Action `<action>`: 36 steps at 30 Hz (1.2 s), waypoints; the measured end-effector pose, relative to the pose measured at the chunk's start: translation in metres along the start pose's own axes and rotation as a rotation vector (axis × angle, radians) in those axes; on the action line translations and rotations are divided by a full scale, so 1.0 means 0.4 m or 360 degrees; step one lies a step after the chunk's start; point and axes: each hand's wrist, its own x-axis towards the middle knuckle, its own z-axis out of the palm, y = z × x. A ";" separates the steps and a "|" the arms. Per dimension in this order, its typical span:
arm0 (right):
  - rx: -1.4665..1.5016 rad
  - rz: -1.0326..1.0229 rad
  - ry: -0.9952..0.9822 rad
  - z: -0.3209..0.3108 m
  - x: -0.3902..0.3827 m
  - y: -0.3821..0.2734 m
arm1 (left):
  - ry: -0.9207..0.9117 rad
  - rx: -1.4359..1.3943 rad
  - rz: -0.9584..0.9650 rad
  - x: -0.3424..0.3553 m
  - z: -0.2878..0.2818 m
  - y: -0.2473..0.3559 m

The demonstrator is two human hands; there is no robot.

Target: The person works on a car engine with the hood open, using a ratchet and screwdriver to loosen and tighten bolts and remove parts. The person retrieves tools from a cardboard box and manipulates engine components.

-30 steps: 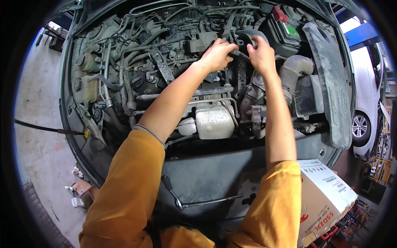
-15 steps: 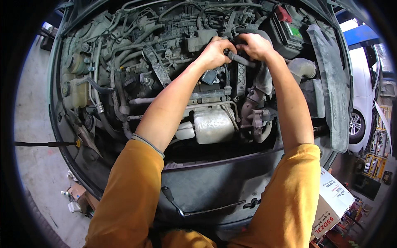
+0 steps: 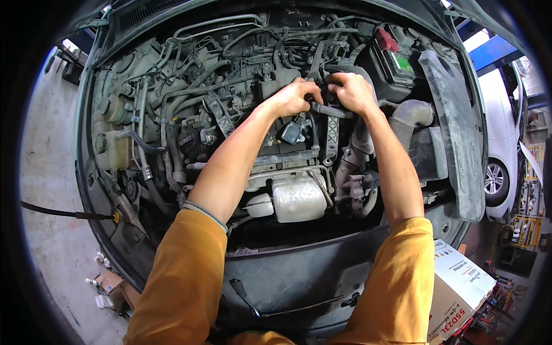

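Note:
Both my hands reach into the open engine bay, over the middle right of the engine. My left hand has its fingers curled beside the near end of a short dark hose. Whatever lies between those fingertips is hidden. Just right of it, my right hand is closed in a pinch above the hose, and I cannot make out what it grips. A small square black part with a plug sits below my left hand. The ribbed metal bracket stands below the hose.
A battery with a red terminal cover is at the far right, beside a long grey plastic panel. A ratchet wrench lies near my body on the front bumper. A cardboard box stands at lower right; a white car is beyond.
The engine bay sits lower in the picture as my view shifts. Both hands stay by the hose; my left fingers have moved slightly off the top of its end.

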 end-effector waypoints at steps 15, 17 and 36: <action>-0.0008 0.0161 0.0066 0.005 0.021 -0.001 | 0.0069 -0.0043 -0.0002 -0.008 0.010 0.014; 0.0088 0.0141 -0.0007 -0.004 0.030 0.009 | 0.0025 -0.0025 -0.0031 0.001 0.010 0.016; 0.0013 0.0041 0.0128 0.014 0.017 0.019 | 0.0130 0.0413 0.0035 -0.009 0.056 0.100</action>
